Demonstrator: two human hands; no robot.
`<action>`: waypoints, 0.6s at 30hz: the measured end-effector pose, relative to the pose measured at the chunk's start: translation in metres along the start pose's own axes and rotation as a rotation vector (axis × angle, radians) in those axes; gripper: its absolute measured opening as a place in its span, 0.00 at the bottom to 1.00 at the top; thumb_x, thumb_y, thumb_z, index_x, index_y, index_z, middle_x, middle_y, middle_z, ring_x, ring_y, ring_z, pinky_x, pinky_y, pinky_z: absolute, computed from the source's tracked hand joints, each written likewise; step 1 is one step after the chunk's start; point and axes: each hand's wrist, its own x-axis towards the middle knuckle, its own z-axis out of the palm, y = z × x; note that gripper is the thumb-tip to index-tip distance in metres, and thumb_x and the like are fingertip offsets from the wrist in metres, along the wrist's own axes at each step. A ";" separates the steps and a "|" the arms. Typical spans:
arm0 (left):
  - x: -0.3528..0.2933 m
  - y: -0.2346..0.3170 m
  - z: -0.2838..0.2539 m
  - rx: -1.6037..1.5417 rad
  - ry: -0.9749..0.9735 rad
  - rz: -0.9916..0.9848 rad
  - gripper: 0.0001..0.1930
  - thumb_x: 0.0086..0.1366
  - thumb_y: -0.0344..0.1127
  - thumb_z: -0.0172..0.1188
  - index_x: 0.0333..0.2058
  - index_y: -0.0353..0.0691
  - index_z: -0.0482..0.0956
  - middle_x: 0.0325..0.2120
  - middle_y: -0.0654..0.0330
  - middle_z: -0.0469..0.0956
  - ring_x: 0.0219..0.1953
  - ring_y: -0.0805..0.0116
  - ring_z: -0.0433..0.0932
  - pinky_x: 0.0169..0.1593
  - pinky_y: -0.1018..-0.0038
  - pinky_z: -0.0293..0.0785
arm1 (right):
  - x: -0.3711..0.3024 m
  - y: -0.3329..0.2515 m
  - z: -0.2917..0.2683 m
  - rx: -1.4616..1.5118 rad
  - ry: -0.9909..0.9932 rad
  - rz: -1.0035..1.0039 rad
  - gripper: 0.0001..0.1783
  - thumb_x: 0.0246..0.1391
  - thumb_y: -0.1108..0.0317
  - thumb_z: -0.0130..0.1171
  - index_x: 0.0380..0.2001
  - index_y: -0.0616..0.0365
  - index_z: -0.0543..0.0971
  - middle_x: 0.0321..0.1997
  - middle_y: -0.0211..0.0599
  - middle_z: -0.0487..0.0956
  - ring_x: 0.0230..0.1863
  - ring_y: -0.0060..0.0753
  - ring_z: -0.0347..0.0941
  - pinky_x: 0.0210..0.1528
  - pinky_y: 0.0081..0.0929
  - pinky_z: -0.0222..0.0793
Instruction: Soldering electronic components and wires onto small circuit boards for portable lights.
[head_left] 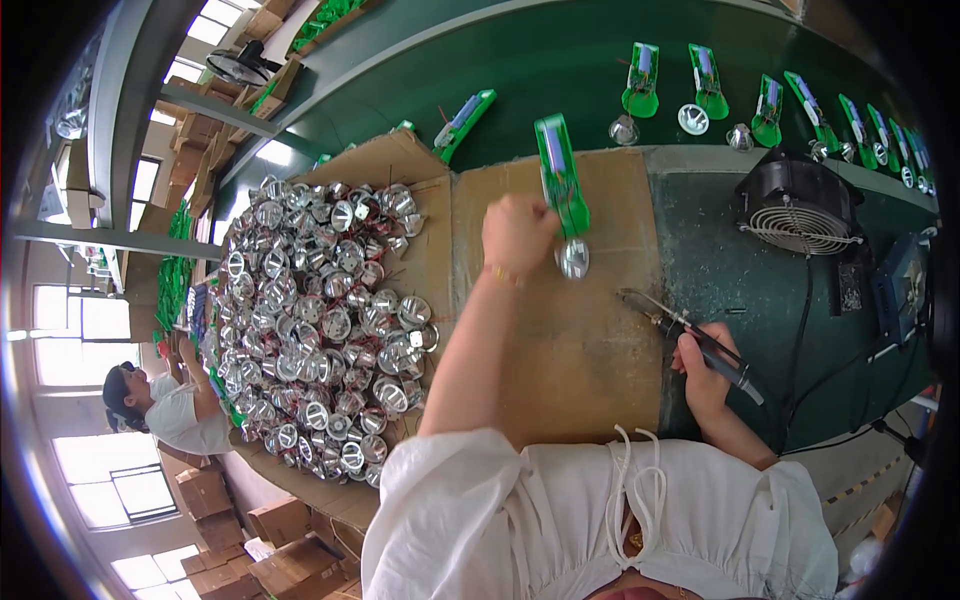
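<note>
My left hand (518, 238) is closed, its fingertips at the left edge of a green flashlight housing (556, 160) on the cardboard mat; exactly what they pinch is partly hidden. A pale blue cylindrical battery and thin wires show inside the housing. A round silver reflector lamp (573, 259) sits just below its lower end. Lower right, my right hand (703, 368) grips a black soldering iron (722, 362). Its metal tip points up and left over the mat, apart from the housing.
A big pile of silver reflector lamps (330, 330) fills a cardboard tray on the left. More green housings with lamps (642, 80) line the green conveyor at the back. A black fan (800, 205) and a blue box (902, 290) stand right. Another person (180, 405) works far left.
</note>
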 end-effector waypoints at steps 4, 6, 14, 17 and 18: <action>0.106 -0.036 0.007 0.076 0.183 -0.041 0.25 0.45 0.46 0.64 0.43 0.45 0.73 0.40 0.53 0.73 0.42 0.53 0.72 0.43 0.64 0.69 | -0.002 0.007 0.003 0.019 -0.019 0.006 0.06 0.49 0.75 0.53 0.26 0.59 0.65 0.17 0.32 0.70 0.15 0.18 0.65 0.18 0.15 0.61; 0.127 -0.033 -0.006 0.340 0.300 -0.076 0.26 0.46 0.42 0.62 0.46 0.47 0.68 0.44 0.56 0.67 0.48 0.56 0.66 0.46 0.59 0.64 | -0.002 0.009 -0.002 0.007 -0.013 -0.004 0.06 0.48 0.76 0.52 0.25 0.60 0.65 0.17 0.33 0.69 0.16 0.18 0.66 0.18 0.16 0.62; 0.139 -0.062 -0.030 0.505 -0.180 -0.157 0.23 0.51 0.36 0.58 0.48 0.50 0.65 0.40 0.54 0.72 0.46 0.54 0.71 0.44 0.61 0.69 | -0.002 0.003 -0.007 0.004 -0.026 -0.035 0.08 0.45 0.77 0.57 0.26 0.61 0.67 0.21 0.33 0.72 0.18 0.18 0.68 0.20 0.17 0.64; 0.084 -0.012 -0.047 0.291 -0.017 -0.036 0.28 0.50 0.37 0.59 0.52 0.49 0.62 0.40 0.50 0.69 0.44 0.52 0.69 0.43 0.61 0.70 | -0.003 0.006 -0.009 0.039 0.037 0.008 0.08 0.45 0.76 0.57 0.27 0.62 0.68 0.21 0.32 0.71 0.18 0.18 0.68 0.21 0.17 0.64; 0.061 -0.006 -0.043 0.228 0.001 -0.017 0.29 0.50 0.37 0.59 0.53 0.47 0.61 0.41 0.49 0.68 0.44 0.51 0.69 0.43 0.60 0.69 | -0.002 0.007 -0.009 -0.001 0.045 -0.023 0.07 0.46 0.75 0.57 0.27 0.62 0.68 0.21 0.31 0.71 0.18 0.17 0.68 0.20 0.16 0.64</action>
